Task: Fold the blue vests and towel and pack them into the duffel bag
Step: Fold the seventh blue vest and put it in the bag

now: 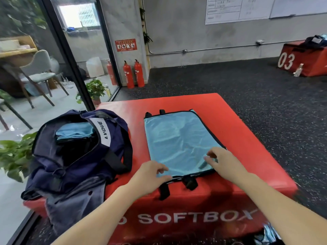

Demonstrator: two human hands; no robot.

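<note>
A light blue vest (178, 138) with black trim and black straps lies flat on the red soft box (238, 124). My left hand (150, 175) pinches its near left edge between thumb and fingers. My right hand (221, 160) hovers over the near right corner with fingers loosely curled; whether it grips the cloth is unclear. To the left, the navy duffel bag (74, 156) sits open on the box. Folded light blue cloth (74, 130) lies inside it.
A potted plant (16, 156) stands left of the bag by a glass wall. More blue cloth (269, 234) lies on the floor at the bottom right. A second red box (304, 61) with dark items stands far right. Two fire extinguishers (133, 74) stand at the wall.
</note>
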